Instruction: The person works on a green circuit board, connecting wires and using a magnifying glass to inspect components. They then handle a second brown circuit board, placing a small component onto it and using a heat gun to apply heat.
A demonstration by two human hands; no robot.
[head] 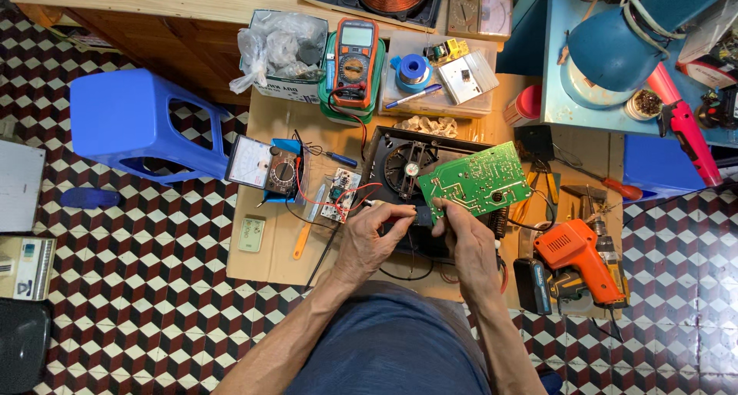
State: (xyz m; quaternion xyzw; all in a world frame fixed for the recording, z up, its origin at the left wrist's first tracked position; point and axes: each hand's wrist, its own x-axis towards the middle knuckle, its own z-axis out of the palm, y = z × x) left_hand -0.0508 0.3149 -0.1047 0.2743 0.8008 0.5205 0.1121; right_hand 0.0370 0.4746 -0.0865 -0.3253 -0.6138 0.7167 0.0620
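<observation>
Dark part (403, 220) half hidden between both hands

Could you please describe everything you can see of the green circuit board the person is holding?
The green circuit board is a flat rectangle, seen from its solder side, with pale traces and small silver dots. It is raised and tilted above the open black casing with a round fan. The right hand pinches its lower left edge with its fingers. The left hand is beside it, at a small dark part just below the board. Wires trail under it.
</observation>
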